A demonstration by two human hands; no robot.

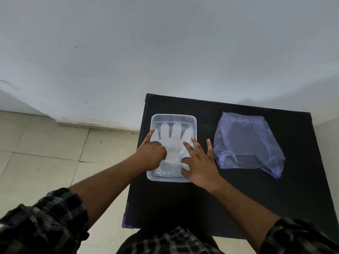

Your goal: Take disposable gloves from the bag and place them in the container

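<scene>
A clear rectangular plastic container [190,119] stands on the left part of a black table [201,198]. Clear disposable gloves [171,134] lie flat inside it, fingers pointing away from me. My left hand [151,153] rests on the gloves at the container's left side, index finger stretched out along the rim and the other fingers curled down. My right hand [199,162] lies over the container's right side with fingers spread, pressing on the gloves. A crumpled translucent bluish plastic bag [247,143] lies on the table to the right, untouched.
The black table stands against a white wall [165,52]. Pale floor tiles [45,153] lie to its left. The table's left edge runs just beside the container. My checked sleeves fill the bottom corners.
</scene>
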